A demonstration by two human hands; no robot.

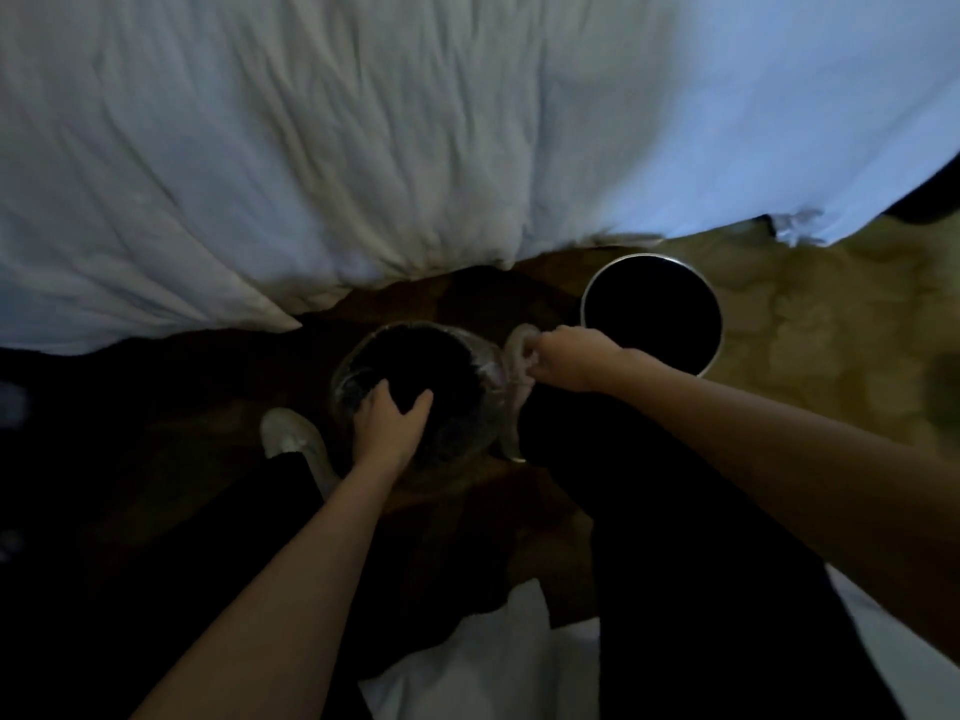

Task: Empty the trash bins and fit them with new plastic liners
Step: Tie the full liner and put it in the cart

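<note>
Seen from above, looking down at two bare arms in a dim room. Two round trash bins stand on the brown floor. The nearer bin (415, 459) sits under the left hand (390, 427), and a clear plastic liner (511, 407) is draped over its rim. The left fingers (379, 394) are spread wide, reaching over the rim and resting on the plastic inside, with the thumb splayed to the right. They hold nothing.

The right hand (566, 358) is just right of that bin. Its fingers are curled tight around a bunched fold of the liner, which hangs down the bin's outer side below the knuckles.

The second bin (652, 314) stands just beyond the right hand, dark inside, with a bright metal rim and no plastic showing.

One pale shoe (285, 433) lies just left of the left fingers. Rumpled white bedding (363, 148) fills the view beyond both hands, and one more white cloth (493, 662) lies near the elbows.
</note>
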